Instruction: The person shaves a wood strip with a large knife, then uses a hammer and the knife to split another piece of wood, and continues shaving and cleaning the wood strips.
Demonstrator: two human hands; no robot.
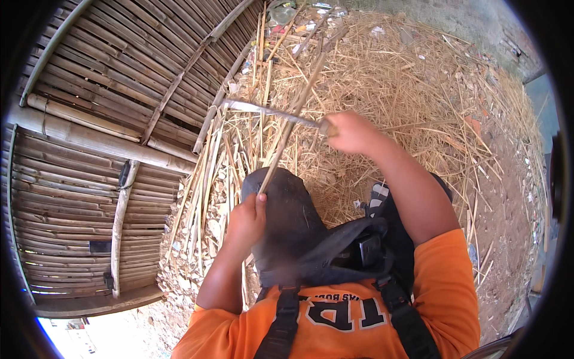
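Note:
My left hand (246,220) is closed round the near end of a long bamboo strip (279,151), just above my left knee. From there the strip slants away from me toward the far middle of the ground. In my right hand (354,133) is the handle of a long-bladed knife (263,110), its blade pointing left. The blade crosses the strip around its middle; whether it cuts into it I cannot tell. Under both lie thin loose bamboo strips (197,206) and a layer of pale shavings (382,84).
A slatted bamboo wall (107,78) with thick poles stands close on the left. A grey wall (454,21) borders the far right. Stones (179,287) cover the ground at lower left, and litter (287,15) lies at the far end. A black strap bag (335,248) rests across my lap.

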